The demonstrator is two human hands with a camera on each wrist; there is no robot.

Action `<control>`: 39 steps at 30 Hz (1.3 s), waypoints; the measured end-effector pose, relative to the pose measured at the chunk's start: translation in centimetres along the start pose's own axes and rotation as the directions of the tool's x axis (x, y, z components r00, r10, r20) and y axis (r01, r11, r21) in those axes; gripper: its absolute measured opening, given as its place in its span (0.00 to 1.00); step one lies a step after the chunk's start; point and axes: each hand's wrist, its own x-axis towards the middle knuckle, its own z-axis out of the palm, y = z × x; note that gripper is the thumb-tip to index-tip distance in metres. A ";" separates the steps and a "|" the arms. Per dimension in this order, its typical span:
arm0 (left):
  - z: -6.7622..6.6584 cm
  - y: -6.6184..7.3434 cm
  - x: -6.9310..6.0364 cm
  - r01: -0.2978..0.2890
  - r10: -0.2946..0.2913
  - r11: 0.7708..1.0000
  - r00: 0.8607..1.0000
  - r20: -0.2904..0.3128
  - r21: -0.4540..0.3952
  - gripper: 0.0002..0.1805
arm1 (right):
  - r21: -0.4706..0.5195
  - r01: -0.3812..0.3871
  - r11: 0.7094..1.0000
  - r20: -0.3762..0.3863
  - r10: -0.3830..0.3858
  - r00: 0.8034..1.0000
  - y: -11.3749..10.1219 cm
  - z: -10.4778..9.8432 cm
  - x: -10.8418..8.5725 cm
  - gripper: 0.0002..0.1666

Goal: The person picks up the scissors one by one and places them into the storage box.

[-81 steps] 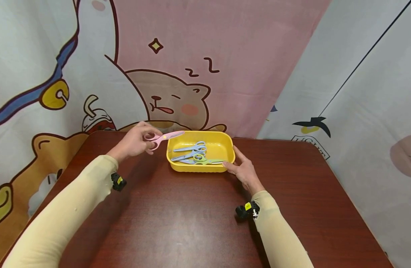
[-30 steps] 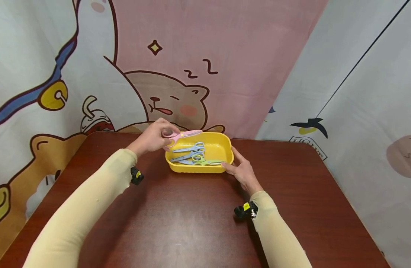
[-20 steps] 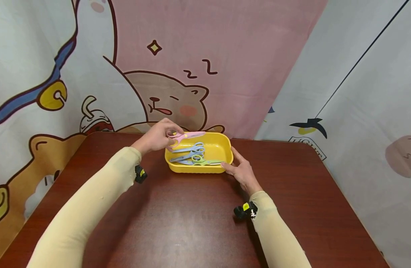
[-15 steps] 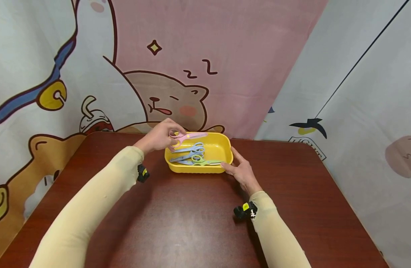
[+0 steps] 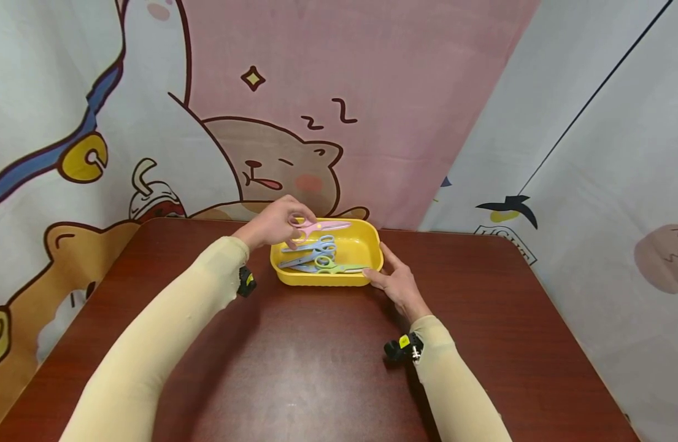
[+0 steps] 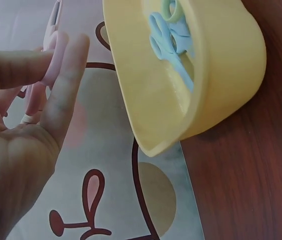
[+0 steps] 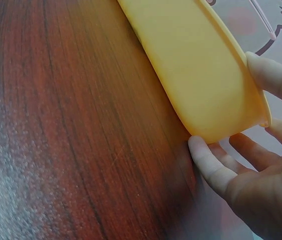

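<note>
My left hand (image 5: 278,222) pinches a pair of pink scissors (image 5: 319,228) by the handle loops, above the back left part of a yellow plastic tray (image 5: 322,280). The blades point right. In the left wrist view, thumb and finger press on one pink loop of the scissors (image 6: 57,59). Several light blue scissors (image 5: 316,247) and one green pair of scissors (image 5: 339,268) lie in the tray's left and front part. My right hand (image 5: 400,288) holds the tray's right end. In the right wrist view, its thumb is on the rim and other fingers are lower on the tray (image 7: 195,75).
The tray stands toward the far edge of a dark red-brown wooden table (image 5: 316,368). Behind it hangs a cloth (image 5: 399,123) printed with cartoon animals. Small black cameras sit on both wrists.
My left hand has carried the pink scissors rightward from beside the tray to above its inside, lowering them slightly. The right hand keeps its hold, and the tray has stayed in place.
</note>
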 end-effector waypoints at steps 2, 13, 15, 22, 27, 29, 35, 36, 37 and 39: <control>0.1 0.1 0.2 -0.005 0.005 1.000 1.000 0.008 0.002 0.19 | -0.004 0.002 1.000 0.000 -0.002 1.000 0.0 0.0 0.0 0.54; 0.9 0.4 1.1 -0.033 0.031 0.997 0.999 0.032 0.071 0.19 | 0.001 0.003 1.000 0.000 -0.003 1.000 -0.2 0.0 0.0 0.53; 1.0 0.5 1.3 -0.024 0.021 0.997 0.999 0.037 0.073 0.19 | 0.009 0.002 1.000 0.002 -0.002 1.000 -0.1 0.0 0.0 0.53; 1.3 0.5 1.7 -0.007 0.004 0.998 0.999 0.053 0.060 0.19 | 0.017 0.011 1.000 0.006 -0.011 1.000 0.0 -0.1 0.0 0.53; 1.6 0.3 2.2 0.005 -0.008 0.999 0.998 0.068 0.040 0.19 | 0.022 0.006 1.000 0.005 -0.007 1.000 0.1 -0.1 0.0 0.53; 1.7 0.3 2.4 0.017 -0.019 0.999 0.997 0.072 0.029 0.19 | 0.020 0.003 1.000 0.004 -0.003 1.000 0.1 -0.1 0.1 0.53; 2.0 0.5 2.8 0.040 -0.040 0.999 0.997 0.070 0.007 0.18 | 0.029 0.013 0.999 0.008 -0.013 1.000 0.2 -0.1 0.1 0.53; 2.0 0.5 2.8 0.041 -0.042 0.999 0.997 0.070 0.010 0.18 | 0.032 0.015 0.999 0.010 -0.015 1.000 0.2 -0.1 0.1 0.53; 2.0 0.5 2.9 0.044 -0.045 0.999 0.996 0.071 0.009 0.18 | 0.033 0.016 0.999 0.011 -0.016 1.000 0.2 -0.1 0.1 0.53; 2.0 0.5 3.0 0.049 -0.049 0.999 0.996 0.074 0.009 0.18 | 0.036 0.016 0.999 0.012 -0.016 1.000 0.2 -0.1 0.1 0.53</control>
